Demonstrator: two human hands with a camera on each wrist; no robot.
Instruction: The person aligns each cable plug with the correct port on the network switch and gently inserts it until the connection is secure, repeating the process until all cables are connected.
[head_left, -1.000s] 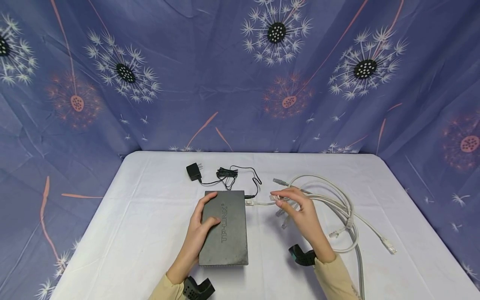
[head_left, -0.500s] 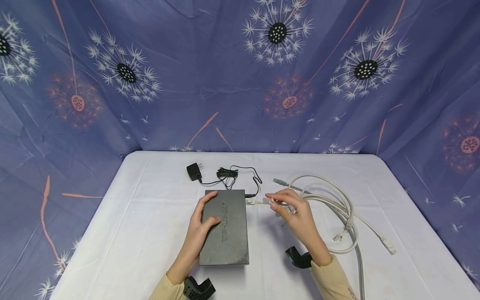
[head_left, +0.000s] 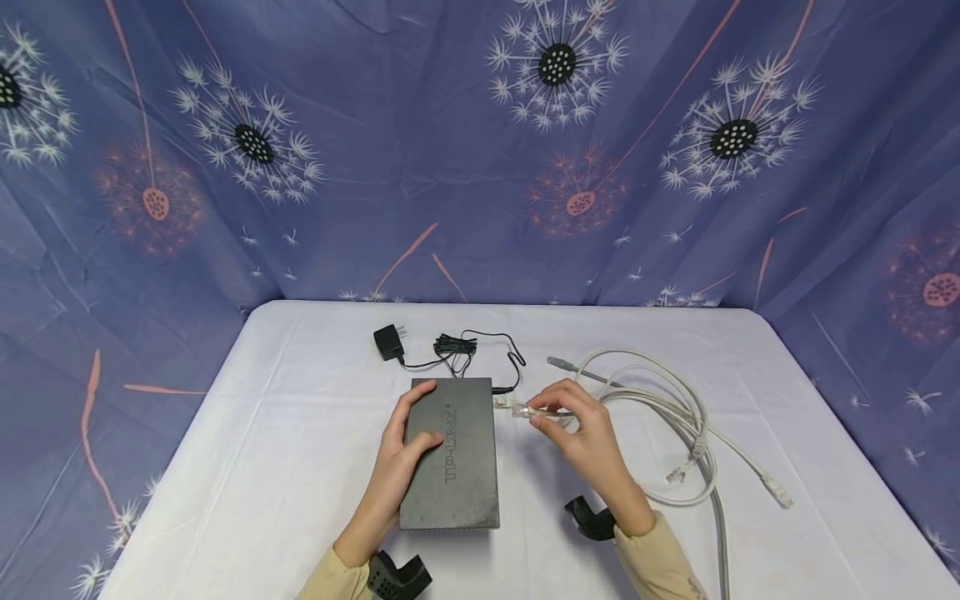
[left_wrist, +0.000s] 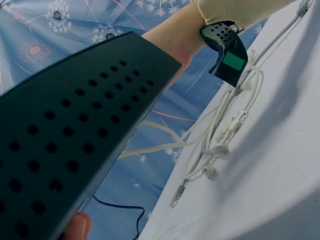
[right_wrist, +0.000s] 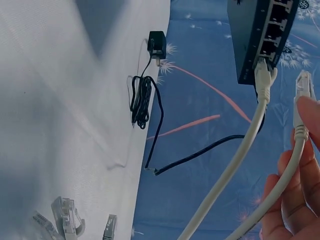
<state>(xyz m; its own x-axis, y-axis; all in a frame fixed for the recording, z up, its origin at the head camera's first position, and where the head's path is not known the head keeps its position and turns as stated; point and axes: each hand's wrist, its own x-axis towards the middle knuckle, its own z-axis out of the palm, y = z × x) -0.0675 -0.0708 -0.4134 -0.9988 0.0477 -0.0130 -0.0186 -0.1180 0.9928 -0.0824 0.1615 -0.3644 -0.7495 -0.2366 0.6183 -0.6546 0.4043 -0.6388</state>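
My left hand grips a dark TP-LINK network switch by its left side, thumb on top; the left wrist view shows its vented side raised above the table. My right hand pinches the clear plug of a white Ethernet cable between thumb and fingers. That plug stands apart from the row of ports, close beside an Ethernet cable whose plug sits in an end port. A thin black power cord also runs to the switch's right side.
A black power adapter with a bundled cord lies at the back of the white table. Coiled grey and white Ethernet cables lie on the right, several loose plugs among them, one plug pointing outward.
My right hand has moved left with the Ethernet plug, bringing it close to the switch's port side. My left hand and the switch have hardly moved.
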